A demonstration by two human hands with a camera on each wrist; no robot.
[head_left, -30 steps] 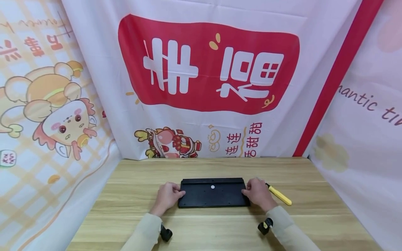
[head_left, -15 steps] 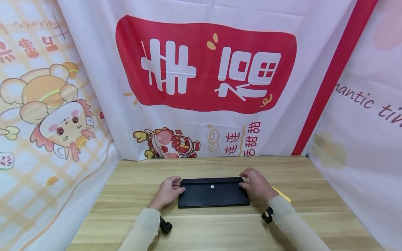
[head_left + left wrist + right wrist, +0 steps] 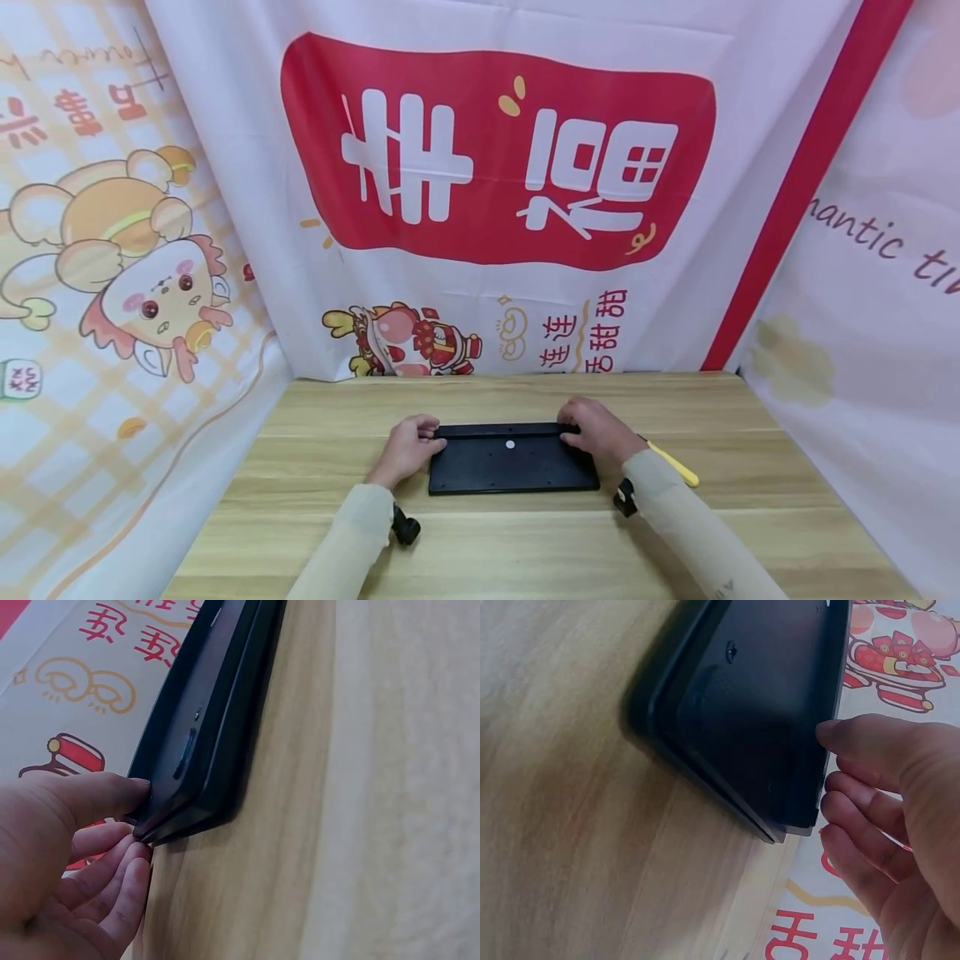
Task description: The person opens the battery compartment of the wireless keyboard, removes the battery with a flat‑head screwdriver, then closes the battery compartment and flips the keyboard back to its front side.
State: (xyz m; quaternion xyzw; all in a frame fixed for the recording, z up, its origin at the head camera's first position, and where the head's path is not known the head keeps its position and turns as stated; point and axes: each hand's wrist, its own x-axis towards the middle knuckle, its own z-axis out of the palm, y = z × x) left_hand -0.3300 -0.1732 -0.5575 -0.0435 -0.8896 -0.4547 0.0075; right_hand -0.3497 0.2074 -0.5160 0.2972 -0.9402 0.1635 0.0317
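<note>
A black, flat rectangular case point(image 3: 513, 471) that looks like an upturned keyboard lies on the table, with a small round white sticker and screw holes on its face. At its far left corner, my left hand point(image 3: 407, 450) pinches the edge, thumb on top and fingers behind. My right hand point(image 3: 600, 429) pinches the far edge near the right corner in a similar way. In the left wrist view, the case point(image 3: 169, 750) shows two stacked layers along its side. The right wrist view shows my thumb point(image 3: 840, 735) on the case's raised edge.
A tool with a yellow handle point(image 3: 675, 464) lies to the right of the case, its dark end partly hidden by my right hand. The wooden table point(image 3: 517, 554) meets a printed cloth point(image 3: 495, 283) at the back. More printed cloth hangs on both sides.
My right hand has moved from the case's right side to its far right corner. My left hand has slid up from the left side to the far left corner.
</note>
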